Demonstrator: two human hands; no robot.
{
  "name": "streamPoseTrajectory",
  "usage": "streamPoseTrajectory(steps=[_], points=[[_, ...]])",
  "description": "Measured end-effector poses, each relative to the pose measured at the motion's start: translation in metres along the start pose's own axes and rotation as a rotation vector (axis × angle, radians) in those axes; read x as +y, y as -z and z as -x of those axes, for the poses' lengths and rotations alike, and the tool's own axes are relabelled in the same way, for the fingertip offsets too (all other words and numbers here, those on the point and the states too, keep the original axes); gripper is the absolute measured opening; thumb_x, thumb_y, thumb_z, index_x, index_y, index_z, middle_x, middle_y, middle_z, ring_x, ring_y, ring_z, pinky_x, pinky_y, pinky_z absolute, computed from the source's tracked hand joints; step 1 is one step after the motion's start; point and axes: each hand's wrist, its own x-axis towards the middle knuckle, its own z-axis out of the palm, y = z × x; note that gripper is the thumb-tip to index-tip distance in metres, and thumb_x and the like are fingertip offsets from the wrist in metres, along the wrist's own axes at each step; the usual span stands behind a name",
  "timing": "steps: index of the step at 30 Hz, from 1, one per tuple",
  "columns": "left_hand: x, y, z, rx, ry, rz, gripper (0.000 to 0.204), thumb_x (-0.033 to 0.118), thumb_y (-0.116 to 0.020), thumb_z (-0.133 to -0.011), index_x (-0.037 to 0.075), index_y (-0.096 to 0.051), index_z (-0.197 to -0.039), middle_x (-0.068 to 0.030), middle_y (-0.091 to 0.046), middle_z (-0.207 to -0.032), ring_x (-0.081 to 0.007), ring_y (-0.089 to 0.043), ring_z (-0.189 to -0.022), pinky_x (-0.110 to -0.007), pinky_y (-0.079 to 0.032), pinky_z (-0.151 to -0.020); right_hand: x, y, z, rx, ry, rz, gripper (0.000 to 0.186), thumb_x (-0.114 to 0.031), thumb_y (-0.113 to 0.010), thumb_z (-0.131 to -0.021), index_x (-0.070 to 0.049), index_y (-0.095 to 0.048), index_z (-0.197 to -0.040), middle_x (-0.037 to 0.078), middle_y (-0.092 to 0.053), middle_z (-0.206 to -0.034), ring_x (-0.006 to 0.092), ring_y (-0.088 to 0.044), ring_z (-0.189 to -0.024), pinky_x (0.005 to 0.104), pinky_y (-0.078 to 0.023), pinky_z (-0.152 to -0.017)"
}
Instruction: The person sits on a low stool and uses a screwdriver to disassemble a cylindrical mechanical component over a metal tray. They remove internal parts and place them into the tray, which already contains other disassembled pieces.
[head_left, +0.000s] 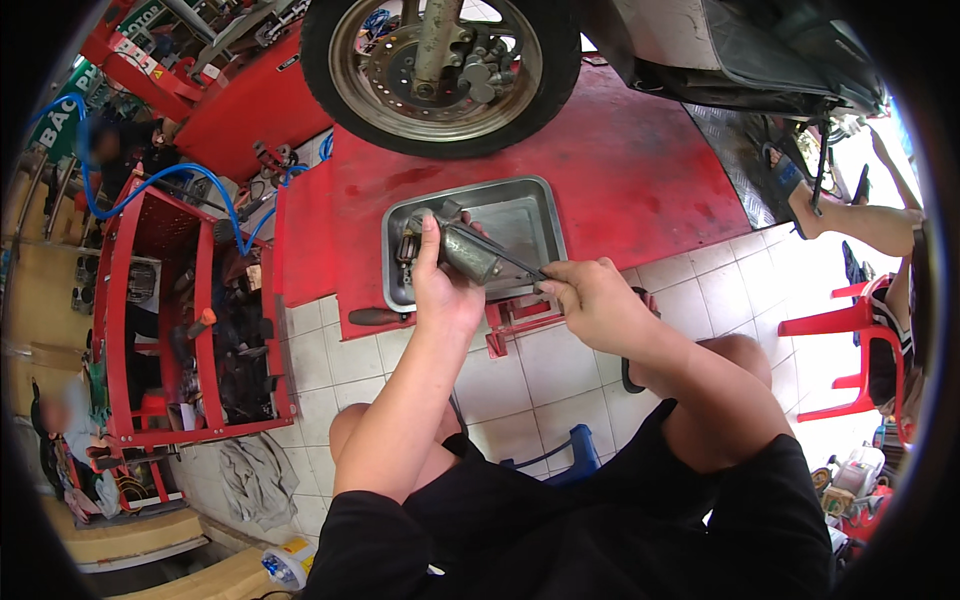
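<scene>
My left hand grips a cylindrical silver metal part, like a small motor, over a steel tray, with the thumb along its near side and fingertips behind it. My right hand is closed on a thin dark rod-like tool that lies against the part; what its tip meets is hard to make out. Small dark metal pieces show at the tray's left side, partly behind my left hand. A dark-handled tool lies just below the tray's left edge.
The tray rests on a red platform under a motorcycle's front wheel. A red tool cart with a blue hose stands left. A seated person's bare leg and red plastic chairs are right. A blue stool is beneath me.
</scene>
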Motion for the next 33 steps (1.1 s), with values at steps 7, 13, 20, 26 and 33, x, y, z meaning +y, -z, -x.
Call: streamPoseTrajectory(steps=[7, 13, 20, 26, 33], points=[[-0.020, -0.001, -0.015, 0.105, -0.059, -0.030, 0.029, 0.030, -0.071, -0.093, 0.006, -0.062, -0.109, -0.0061, -0.064, -0.100, -0.0208, -0.061, -0.095, -0.037, -0.052, -0.087, 0.008, -0.002, -0.001, 0.174, -0.001, 0.168, 0.019, -0.011, -0.057, -0.094, 0.003, -0.068, -0.101, 0.029, -0.062, -0.077, 0.0466, -0.062, -0.080, 0.0505, -0.049, -0.074], [-0.032, -0.004, -0.028, 0.106, -0.013, -0.107, 0.027, 0.019, -0.076, -0.089, 0.004, -0.061, -0.106, -0.0071, -0.065, -0.100, -0.0217, -0.063, -0.091, -0.039, -0.054, -0.080, 0.025, 0.004, -0.001, 0.051, -0.033, 0.112, 0.020, -0.009, -0.058, -0.090, 0.009, -0.065, -0.096, 0.030, -0.063, -0.078, 0.0466, -0.063, -0.078, 0.0509, -0.050, -0.071], [-0.040, -0.008, -0.034, 0.157, 0.031, -0.390, 0.028, 0.014, -0.079, -0.085, 0.004, -0.063, -0.106, -0.0077, -0.068, -0.102, -0.0224, -0.065, -0.094, -0.041, -0.053, -0.086, 0.045, 0.023, 0.000, -0.299, -0.112, -0.124, 0.027, 0.002, -0.068, -0.082, 0.010, -0.065, -0.107, 0.017, -0.070, -0.073, 0.0204, -0.071, -0.069, 0.0351, -0.054, -0.064], [-0.043, -0.007, -0.031, 0.150, 0.132, -0.498, 0.026, 0.023, -0.077, -0.088, 0.005, -0.067, -0.102, -0.0082, -0.069, -0.093, -0.0237, -0.065, -0.087, -0.043, -0.053, -0.082, 0.044, 0.025, -0.005, -0.282, -0.129, 0.038, 0.051, -0.011, -0.087, -0.066, 0.010, -0.068, -0.109, 0.018, -0.071, -0.075, 0.0234, -0.071, -0.071, 0.0342, -0.054, -0.068], [-0.036, -0.012, -0.031, 0.168, 0.204, -0.496, 0.028, 0.027, -0.077, -0.088, 0.005, -0.066, -0.103, -0.0083, -0.068, -0.093, -0.0244, -0.065, -0.088, -0.043, -0.052, -0.081, 0.054, 0.012, -0.014, -0.395, -0.213, -0.169, 0.039, -0.007, -0.078, -0.080, 0.013, -0.062, -0.110, 0.019, -0.073, -0.087, 0.0220, -0.071, -0.074, 0.0331, -0.056, -0.071]])
